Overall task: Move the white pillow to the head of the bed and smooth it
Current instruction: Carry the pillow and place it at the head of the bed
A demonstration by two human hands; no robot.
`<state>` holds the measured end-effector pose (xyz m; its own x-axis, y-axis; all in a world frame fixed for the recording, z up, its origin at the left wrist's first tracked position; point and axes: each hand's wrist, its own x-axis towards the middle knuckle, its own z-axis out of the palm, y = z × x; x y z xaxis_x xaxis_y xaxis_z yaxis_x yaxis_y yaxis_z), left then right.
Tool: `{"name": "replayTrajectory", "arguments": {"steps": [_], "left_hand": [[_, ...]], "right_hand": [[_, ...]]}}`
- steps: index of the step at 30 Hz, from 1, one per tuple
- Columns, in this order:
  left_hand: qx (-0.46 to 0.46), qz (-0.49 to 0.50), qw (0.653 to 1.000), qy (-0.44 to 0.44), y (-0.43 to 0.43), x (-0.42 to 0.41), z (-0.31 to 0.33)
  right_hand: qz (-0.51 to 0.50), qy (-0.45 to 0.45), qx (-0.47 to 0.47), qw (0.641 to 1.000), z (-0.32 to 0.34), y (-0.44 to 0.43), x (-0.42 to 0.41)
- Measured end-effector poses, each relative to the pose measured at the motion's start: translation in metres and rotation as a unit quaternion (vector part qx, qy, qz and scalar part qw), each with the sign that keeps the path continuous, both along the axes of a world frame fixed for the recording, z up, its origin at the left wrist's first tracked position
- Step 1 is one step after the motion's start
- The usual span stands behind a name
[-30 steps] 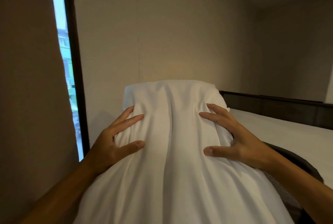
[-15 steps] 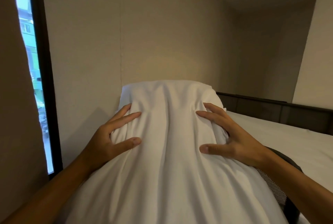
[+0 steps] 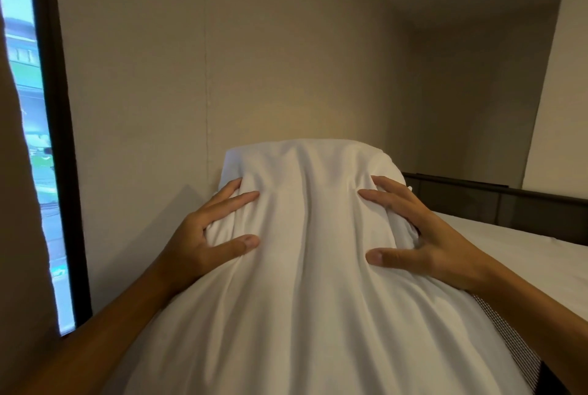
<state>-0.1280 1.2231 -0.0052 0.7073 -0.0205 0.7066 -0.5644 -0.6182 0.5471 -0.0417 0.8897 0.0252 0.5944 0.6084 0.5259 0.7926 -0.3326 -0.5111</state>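
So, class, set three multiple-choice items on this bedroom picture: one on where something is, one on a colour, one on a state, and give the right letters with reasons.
1. Where is the window?
A. left of the pillow
B. right of the pillow
C. above the bed

2. What colour is the pillow?
A. grey
B. white
C. blue

3. How is the pillow held?
A. by one hand
B. by no hand
C. by both hands, one on each side

Answers:
1 A, the bright pane stands at the left edge.
2 B, its cloth is plain white.
3 C, the left hand and right hand press its sides with spread fingers.
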Motion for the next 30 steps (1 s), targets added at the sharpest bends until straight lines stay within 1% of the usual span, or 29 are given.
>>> {"name": "replayTrajectory", "arguments": {"steps": [9,12,16,21,26,30], "left_hand": [[-0.015,-0.071,0.997,0.016,0.056,0.114,0.004],[-0.018,-0.088,0.996,0.023,0.074,0.153,0.012],[-0.03,-0.138,0.99,0.026,0.084,0.192,0.026],[-0.041,-0.184,0.982,0.017,0.083,0.225,0.042],[-0.044,-0.188,0.981,0.001,0.076,0.238,0.062],[-0.036,-0.186,0.982,-0.015,0.066,0.241,0.084]], "right_hand": [[-0.075,0.005,0.002,0.997,0.005,0.048,0.066],[-0.106,0.017,0.008,0.994,0.013,0.066,0.088],[-0.145,0.024,0.02,0.989,0.023,0.077,0.104],[-0.164,0.039,0.031,0.985,0.041,0.077,0.113],[-0.157,0.037,0.042,0.986,0.065,0.072,0.123],[-0.164,0.018,0.055,0.985,0.081,0.064,0.129]]}}
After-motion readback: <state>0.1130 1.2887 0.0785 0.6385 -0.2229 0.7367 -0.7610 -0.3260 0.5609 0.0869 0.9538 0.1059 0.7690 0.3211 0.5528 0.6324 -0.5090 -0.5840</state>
